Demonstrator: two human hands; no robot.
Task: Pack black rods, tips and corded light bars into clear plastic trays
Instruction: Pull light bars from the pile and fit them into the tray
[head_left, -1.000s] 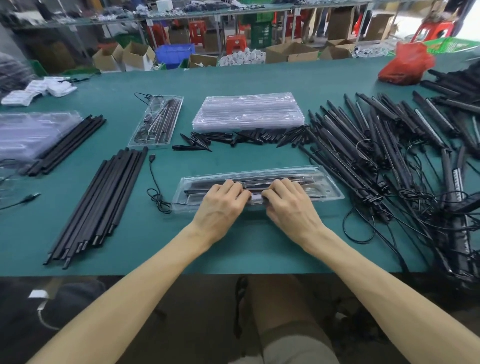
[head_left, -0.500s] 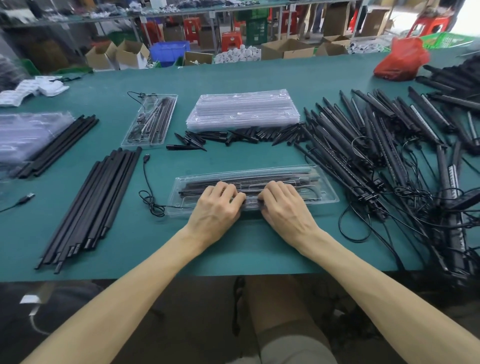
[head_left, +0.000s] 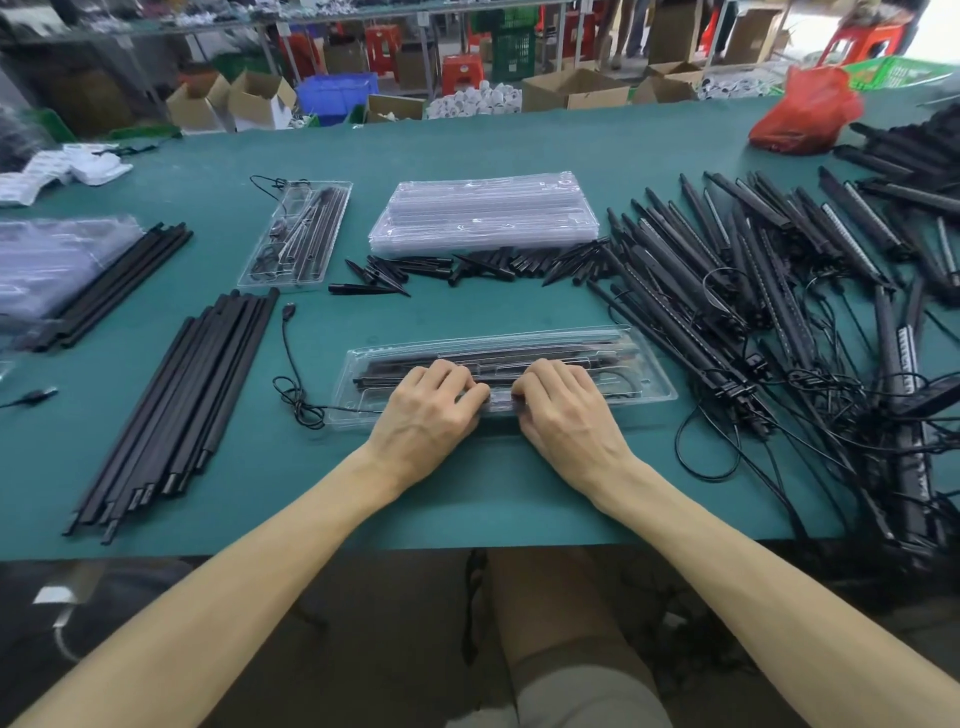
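A clear plastic tray (head_left: 644, 366) lies near the table's front edge, with black rods and a corded light bar inside. My left hand (head_left: 426, 410) and my right hand (head_left: 566, 410) rest side by side on its front middle, fingertips pressing down on the plastic; my thumbs are hidden. The bar's cable (head_left: 291, 364) trails out of the tray's left end to a USB plug. Loose black rods (head_left: 176, 410) lie at the left, black tips (head_left: 467, 267) in a row behind the tray, and a tangled pile of corded light bars (head_left: 727, 291) at the right.
A stack of empty clear trays (head_left: 483, 213) sits at the back centre, and a filled tray (head_left: 296, 234) lies to its left. More rods (head_left: 114, 286) and bagged trays (head_left: 52, 260) are at the far left. A red bag (head_left: 805, 114) lies at the back right.
Both hands stay pressed on the tray in about the same place. Only the camera view has shifted slightly.
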